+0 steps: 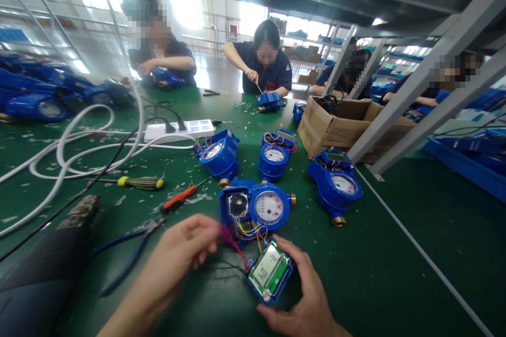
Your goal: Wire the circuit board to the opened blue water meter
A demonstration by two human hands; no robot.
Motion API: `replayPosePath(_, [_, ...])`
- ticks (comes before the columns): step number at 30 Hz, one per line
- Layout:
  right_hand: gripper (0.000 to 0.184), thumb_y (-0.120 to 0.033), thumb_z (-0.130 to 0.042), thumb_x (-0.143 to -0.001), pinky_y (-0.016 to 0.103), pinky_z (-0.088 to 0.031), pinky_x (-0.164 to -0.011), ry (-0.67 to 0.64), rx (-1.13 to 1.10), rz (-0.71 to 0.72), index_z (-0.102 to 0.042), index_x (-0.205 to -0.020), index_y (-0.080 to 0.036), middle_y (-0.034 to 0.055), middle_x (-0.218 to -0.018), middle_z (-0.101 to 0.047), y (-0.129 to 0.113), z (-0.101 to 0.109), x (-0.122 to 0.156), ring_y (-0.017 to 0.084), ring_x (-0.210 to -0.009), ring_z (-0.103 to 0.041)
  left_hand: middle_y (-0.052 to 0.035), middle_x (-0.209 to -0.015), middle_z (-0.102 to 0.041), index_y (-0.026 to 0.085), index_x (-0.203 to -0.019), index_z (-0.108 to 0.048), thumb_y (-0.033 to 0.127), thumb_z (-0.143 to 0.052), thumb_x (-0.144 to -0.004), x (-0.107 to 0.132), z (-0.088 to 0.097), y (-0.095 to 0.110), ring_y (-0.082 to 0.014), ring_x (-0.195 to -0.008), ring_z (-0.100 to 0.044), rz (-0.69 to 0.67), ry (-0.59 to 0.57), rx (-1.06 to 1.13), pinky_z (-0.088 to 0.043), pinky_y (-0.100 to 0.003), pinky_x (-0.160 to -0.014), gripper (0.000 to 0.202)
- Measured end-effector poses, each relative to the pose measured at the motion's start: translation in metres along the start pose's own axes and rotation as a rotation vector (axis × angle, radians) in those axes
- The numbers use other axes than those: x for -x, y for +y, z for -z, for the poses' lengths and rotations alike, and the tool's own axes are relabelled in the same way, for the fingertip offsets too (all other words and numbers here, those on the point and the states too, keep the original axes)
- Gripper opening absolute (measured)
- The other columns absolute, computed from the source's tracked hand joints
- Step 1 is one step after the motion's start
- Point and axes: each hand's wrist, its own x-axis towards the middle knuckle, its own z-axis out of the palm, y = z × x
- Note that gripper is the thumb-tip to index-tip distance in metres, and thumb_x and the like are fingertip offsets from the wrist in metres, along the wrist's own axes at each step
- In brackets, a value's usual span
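With the right hand (308, 295) clamped on the LCD display module (271, 272) just in front of the opened blue water meter (256, 208) on the tabletop (395, 284), and the left hand (185, 253) pinching the red wires (233, 245), a hard tug could likely snap a solder joint.

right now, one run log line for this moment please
left hand: pinching red wires | right hand: holding display module | open water meter: on green table
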Motion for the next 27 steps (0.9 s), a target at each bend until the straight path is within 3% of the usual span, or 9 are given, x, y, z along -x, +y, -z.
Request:
replayPosePath(3, [0.082,-0.028,-0.072,-0.055,0.046,-0.048,-0.086,-0.012,0.035,0.029,-0.031,-0.125,-0.018,0.0149,-0.122,-0.053,-0.001,-0.002,0.0,0.033,-0.108,-0.054,0.0014,-0.066,-0.062,0.014,-0.084,-0.056,0.037,-0.064,-0.075,-0.002,0.002,-0.001,-0.0054,-0.049,-0.044,-0.049,0.077,0.12,-0.034,-0.016,-0.045,0.026])
replayPosePath(6, [0.081,-0.028,-0.072,-0.053,0.045,-0.049,-0.084,-0.032,0.053,0.059,-0.034,-0.123,-0.017,0.0148,-0.119,-0.054,-0.002,-0.002,0.0,0.033,-0.106,-0.055,-0.0032,-0.08,-0.067,0.016,-0.087,-0.054,0.037,-0.061,-0.077,-0.002,0.003,0.0,-0.0107,-0.065,-0.056,-0.118,0.119,0.115,-0.045,-0.021,-0.061,0.024])
replayPosePath(9, [0.079,-0.032,-0.073,-0.054,0.043,-0.05,-0.083,-0.043,0.068,0.059,-0.036,-0.122,-0.016,0.015,-0.116,-0.055,-0.002,-0.002,0.0,0.032,-0.104,-0.057,-0.0041,-0.092,-0.065,0.02,-0.094,-0.056,0.04,-0.056,-0.08,0.006,0.003,0.002,-0.0181,-0.085,-0.059,-0.247,0.239,-0.208,-0.045,-0.03,-0.077,0.024])
replayPosePath(12, [0.077,-0.035,-0.072,-0.057,0.043,-0.05,-0.082,-0.026,0.106,0.078,-0.036,-0.122,-0.016,0.0156,-0.116,-0.055,-0.002,-0.001,0.0,0.032,-0.104,-0.057,-0.0015,-0.093,-0.061,0.023,-0.094,-0.056,0.033,-0.053,-0.083,0.02,-0.001,0.003,-0.0168,-0.084,-0.057,-0.644,0.476,-0.597,-0.043,-0.028,-0.078,0.015])
replayPosePath(14, [0.075,-0.037,-0.07,-0.059,0.043,-0.05,-0.081,-0.008,0.138,0.104,-0.036,-0.122,-0.015,0.016,-0.117,-0.055,-0.001,-0.001,0.0,0.032,-0.104,-0.057,0.0004,-0.086,-0.061,0.024,-0.093,-0.057,0.022,-0.051,-0.084,0.027,-0.007,0.002,-0.0131,-0.079,-0.057,-0.923,0.307,-0.723,-0.043,-0.022,-0.074,0.01])
replayPosePath(16, [0.075,-0.039,-0.07,-0.06,0.042,-0.05,-0.081,0.006,0.17,0.132,-0.036,-0.122,-0.014,0.0165,-0.116,-0.055,-0.001,-0.002,0.0,0.032,-0.103,-0.057,0.0002,-0.085,-0.063,0.023,-0.094,-0.057,0.016,-0.049,-0.085,0.029,-0.016,-0.001,-0.0116,-0.077,-0.058,-1.04,0.034,-0.829,-0.045,-0.019,-0.07,0.014])
replayPosePath(18, [0.076,-0.042,-0.07,-0.061,0.042,-0.05,-0.081,0.015,0.199,0.159,-0.036,-0.123,-0.013,0.017,-0.116,-0.056,-0.001,-0.002,-0.001,0.032,-0.103,-0.058,-0.002,-0.092,-0.063,0.023,-0.097,-0.057,0.015,-0.047,-0.086,0.024,-0.022,-0.007,-0.0134,-0.081,-0.06,-1.01,-0.055,-0.955,-0.047,-0.021,-0.071,0.017])
replayPosePath(22, [0.075,-0.043,-0.069,-0.063,0.042,-0.049,-0.081,0.013,0.216,0.179,-0.035,-0.123,-0.013,0.0167,-0.117,-0.056,-0.001,-0.001,-0.002,0.031,-0.103,-0.058,-0.0031,-0.097,-0.061,0.026,-0.096,-0.056,0.023,-0.04,-0.089,0.013,-0.024,-0.015,-0.0168,-0.074,-0.06,-0.808,-0.095,-1.216,-0.047,-0.028,-0.064,0.019])
replayPosePath(27, [0.076,-0.042,-0.07,-0.062,0.043,-0.05,-0.083,0.009,0.194,0.135,-0.034,-0.124,-0.014,0.0168,-0.119,-0.054,0.0,0.001,-0.001,0.032,-0.105,-0.057,-0.0028,-0.088,-0.058,0.024,-0.086,-0.053,0.026,-0.031,-0.091,0.013,-0.02,-0.013,-0.0167,-0.073,-0.057,-0.633,-0.188,-1.205,-0.044,-0.027,-0.064,0.023])
